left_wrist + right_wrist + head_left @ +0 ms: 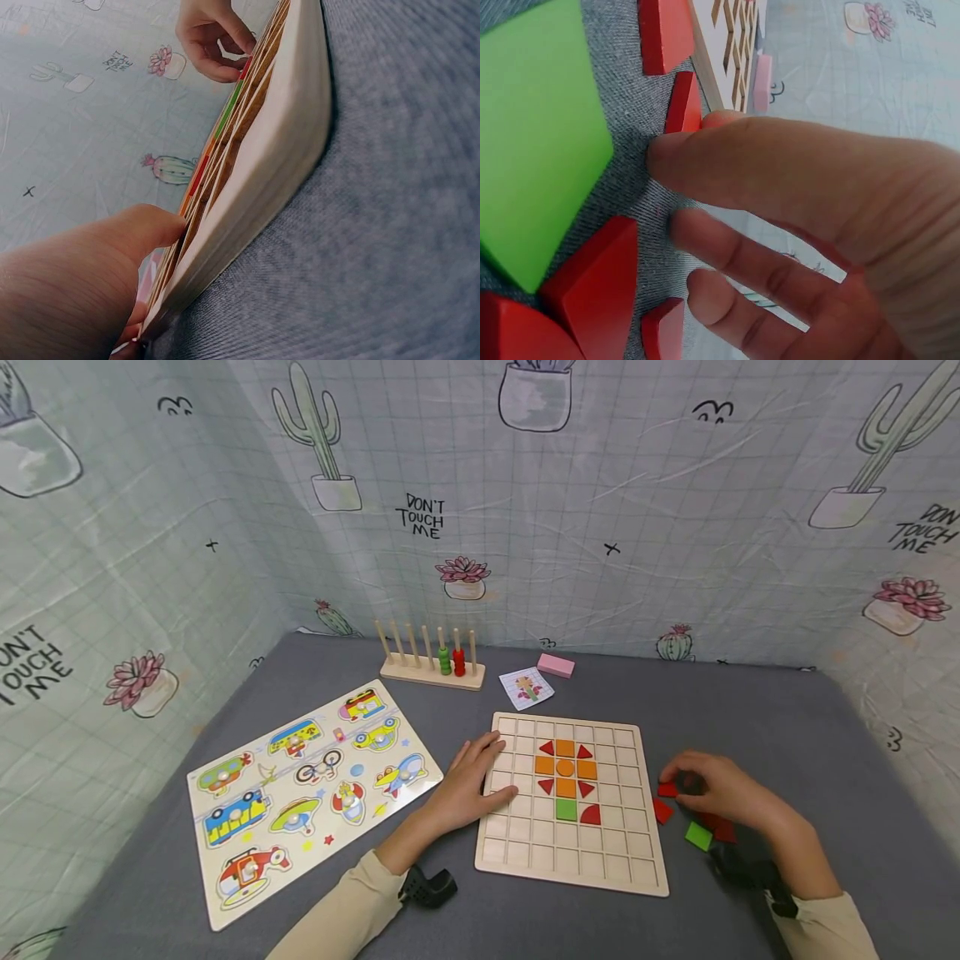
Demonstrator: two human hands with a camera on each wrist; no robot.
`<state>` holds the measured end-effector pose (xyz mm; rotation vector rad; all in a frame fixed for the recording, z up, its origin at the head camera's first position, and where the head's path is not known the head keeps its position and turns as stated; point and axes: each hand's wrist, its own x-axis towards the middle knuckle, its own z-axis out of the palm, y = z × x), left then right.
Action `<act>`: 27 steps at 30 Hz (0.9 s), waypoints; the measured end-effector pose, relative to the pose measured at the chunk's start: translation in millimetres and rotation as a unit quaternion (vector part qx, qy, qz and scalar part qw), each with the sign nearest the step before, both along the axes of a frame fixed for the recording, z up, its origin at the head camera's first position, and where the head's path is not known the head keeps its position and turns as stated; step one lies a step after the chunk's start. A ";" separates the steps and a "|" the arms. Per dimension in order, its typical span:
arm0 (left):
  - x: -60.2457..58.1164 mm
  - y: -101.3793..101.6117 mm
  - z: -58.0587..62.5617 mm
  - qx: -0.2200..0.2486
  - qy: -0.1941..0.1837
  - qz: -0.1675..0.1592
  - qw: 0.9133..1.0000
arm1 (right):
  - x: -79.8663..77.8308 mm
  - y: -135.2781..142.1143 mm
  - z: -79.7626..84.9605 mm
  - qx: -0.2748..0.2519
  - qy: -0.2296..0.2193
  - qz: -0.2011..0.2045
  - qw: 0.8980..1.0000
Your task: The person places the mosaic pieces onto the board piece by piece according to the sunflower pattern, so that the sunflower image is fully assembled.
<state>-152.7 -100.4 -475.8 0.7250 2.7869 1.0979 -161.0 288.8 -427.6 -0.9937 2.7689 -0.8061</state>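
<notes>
A square wooden grid board [622, 852] lies on the grey cloth, with orange squares, an orange disc, red triangles, a green square [566, 809] and a red quarter-circle [591, 814] in its cells. My left hand [467, 785] rests along the board's left edge, its thumb [154, 225] on the grid surface. To the right of the board, my right hand [723, 789] pinches a small red piece [682, 101] between thumb and index finger, close over the cloth. Around it lie another red piece [662, 811], a loose green square [698, 836] and more red pieces [600, 292].
A vehicle peg puzzle [315, 852] lies at the left. Behind the board are a pattern card [527, 688], a pink block [556, 665] and a wooden peg stand [420, 672] with green and red beads. A cactus-print cloth [525, 510] hangs behind the table.
</notes>
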 end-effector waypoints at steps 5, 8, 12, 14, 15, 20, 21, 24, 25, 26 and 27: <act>0.1 0.0 0.4 -0.002 0.000 0.001 1.000 | -0.5 1.3 -1.7 -0.011 -0.022 0.012 1.000; 0.5 0.2 1.1 -0.002 0.002 0.000 1.000 | 0.9 0.7 -2.2 -0.015 -0.042 0.014 0.999; 0.5 0.2 1.9 0.005 0.004 -0.005 1.000 | 2.4 -0.6 -0.3 -0.018 -0.056 0.014 0.998; 0.6 0.1 2.4 0.006 0.003 -0.007 1.000 | 3.0 -1.3 1.5 -0.022 -0.061 0.013 0.998; 0.5 0.0 2.2 0.008 0.003 -0.007 1.000 | 3.1 -1.8 2.6 -0.025 -0.061 0.015 0.998; 1.1 -0.6 2.9 0.007 0.001 -0.006 1.000 | 4.1 -6.7 6.0 -0.064 -0.060 0.034 0.996; 1.1 -0.6 2.9 0.007 0.001 -0.006 1.000 | 4.2 -8.4 6.0 -0.070 -0.058 0.040 0.995; 1.4 -0.6 3.6 0.006 0.001 -0.007 1.000 | 5.2 -14.9 6.7 -0.080 -0.067 0.055 0.993; 1.3 -0.6 3.6 0.006 0.002 -0.007 1.000 | 5.7 -17.5 7.0 -0.081 -0.071 0.059 0.992; 1.3 -0.5 3.6 0.006 0.003 -0.008 1.000 | 6.2 -20.3 7.2 -0.080 -0.075 0.061 0.992; 1.2 -0.4 3.7 0.006 0.003 -0.008 1.000 | 6.7 -23.0 7.4 -0.078 -0.080 0.063 0.992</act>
